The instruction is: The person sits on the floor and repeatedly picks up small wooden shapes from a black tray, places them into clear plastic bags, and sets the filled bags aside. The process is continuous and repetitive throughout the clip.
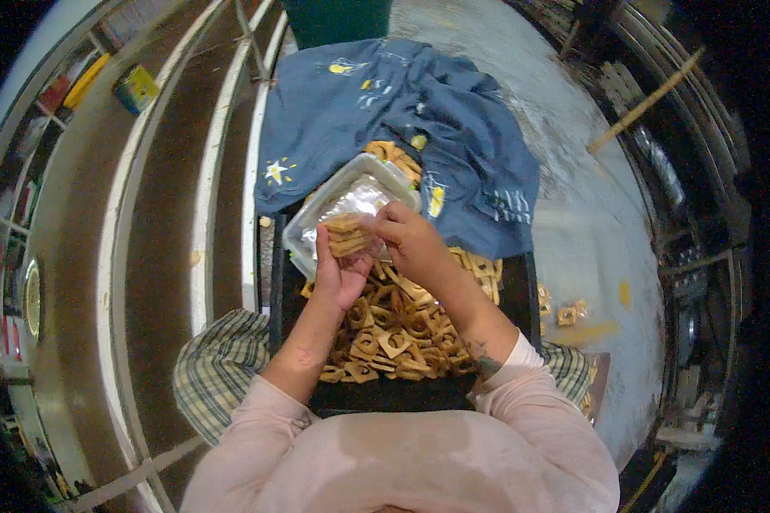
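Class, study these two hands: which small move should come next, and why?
Probably the right hand should tuck what looks like clear film around the stack of square pieces: the left hand supports that stack, film seems to show at its right side, and the right hand's bent fingers are close by there.

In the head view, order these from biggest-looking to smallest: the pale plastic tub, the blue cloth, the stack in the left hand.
1. Blue cloth
2. Pale plastic tub
3. Stack in the left hand

The gaps are clear; none look alike.
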### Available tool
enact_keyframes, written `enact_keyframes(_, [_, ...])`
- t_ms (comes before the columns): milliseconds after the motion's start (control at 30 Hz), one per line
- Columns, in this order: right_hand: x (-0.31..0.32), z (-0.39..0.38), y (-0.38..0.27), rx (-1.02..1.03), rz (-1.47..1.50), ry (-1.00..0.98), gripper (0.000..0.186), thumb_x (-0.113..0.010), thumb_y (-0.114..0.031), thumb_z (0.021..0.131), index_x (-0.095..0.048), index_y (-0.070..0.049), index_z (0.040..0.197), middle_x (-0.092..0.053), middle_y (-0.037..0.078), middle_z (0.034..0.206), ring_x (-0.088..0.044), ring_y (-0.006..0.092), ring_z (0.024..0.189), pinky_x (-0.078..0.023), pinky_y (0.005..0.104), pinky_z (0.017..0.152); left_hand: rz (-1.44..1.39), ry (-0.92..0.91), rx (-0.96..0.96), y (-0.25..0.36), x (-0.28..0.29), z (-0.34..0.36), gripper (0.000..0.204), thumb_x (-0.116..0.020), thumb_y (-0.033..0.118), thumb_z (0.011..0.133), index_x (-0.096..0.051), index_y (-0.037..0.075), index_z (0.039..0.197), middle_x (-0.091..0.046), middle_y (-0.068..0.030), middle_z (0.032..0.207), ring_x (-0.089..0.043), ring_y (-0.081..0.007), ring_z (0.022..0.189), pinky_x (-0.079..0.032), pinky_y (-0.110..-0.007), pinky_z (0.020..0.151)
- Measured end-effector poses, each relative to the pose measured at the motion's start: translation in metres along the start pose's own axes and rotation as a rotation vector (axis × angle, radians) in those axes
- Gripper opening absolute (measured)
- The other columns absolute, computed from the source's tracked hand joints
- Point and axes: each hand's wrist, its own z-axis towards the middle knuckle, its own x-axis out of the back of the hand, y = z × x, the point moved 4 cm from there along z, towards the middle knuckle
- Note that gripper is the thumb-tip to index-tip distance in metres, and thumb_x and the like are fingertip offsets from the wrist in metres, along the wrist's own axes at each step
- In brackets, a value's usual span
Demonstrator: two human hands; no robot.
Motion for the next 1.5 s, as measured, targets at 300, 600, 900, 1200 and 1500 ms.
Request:
enact_keyframes(300, [0.203,-0.168,0.032,-0.604,-0.653,0.267,0.020,-0.053,-0.001,0.065,-0.065,-0.005,0.080,-0.057,0.014,0.080,-0.054,0.0304,0.076,-0.045,0.0374,0.070,0.661,-0.491,0.805,-0.118,-0.051,-0.035,0.053,-0.045,0.046,0.083,-0.031,0.008,0.117,-0.052,-0.0128,0.095,-0.058,-0.0208,0.077,-0.050,-0.034,0.069])
enact_keyframes(600, [0.173,-0.225,0.162,-1.013,-0.923,0.068,0.016,-0.058,-0.015,0.069,-0.063,0.000,0.070,-0.058,0.020,0.071,-0.057,0.0345,0.068,-0.045,0.0421,0.065,1.002,-0.479,0.617,-0.175,-0.036,-0.037,0.036,-0.056,0.023,0.082,-0.044,0.004,0.111,-0.052,-0.0110,0.101,-0.055,-0.0211,0.087,-0.045,-0.030,0.080])
enact_keyframes(900, [-0.009,-0.132,0.126,-0.525,-0.653,-0.215,0.018,-0.053,-0.018,0.075,-0.060,-0.003,0.080,-0.055,0.013,0.090,-0.055,0.0337,0.080,-0.047,0.0441,0.065,1.606,-0.331,0.189,-0.101,0.026,-0.025,0.029,-0.054,0.005,0.072,-0.054,0.007,0.101,-0.054,-0.0080,0.099,-0.051,-0.0218,0.094,-0.036,-0.029,0.087])
enact_keyframes(1200, [-0.065,-0.176,0.157,-0.536,-0.790,-0.491,0.015,-0.048,-0.007,0.075,-0.057,-0.004,0.087,-0.054,0.013,0.086,-0.055,0.0296,0.086,-0.047,0.0396,0.070,0.989,-0.140,0.342,-0.063,0.050,-0.016,0.033,-0.048,0.005,0.081,-0.045,-0.001,0.114,-0.052,-0.0079,0.110,-0.050,-0.0176,0.100,-0.040,-0.027,0.085])
enact_keyframes(1500, [-0.046,-0.119,0.077,-0.164,-0.504,-0.408,0.013,-0.051,-0.010,0.069,-0.056,-0.011,0.081,-0.055,0.006,0.081,-0.053,0.0215,0.087,-0.041,0.0358,0.079,0.476,-0.012,0.409,-0.050,0.062,-0.010,0.045,-0.053,0.031,0.082,-0.044,0.002,0.116,-0.054,-0.0080,0.106,-0.054,-0.0167,0.095,-0.045,-0.025,0.078])
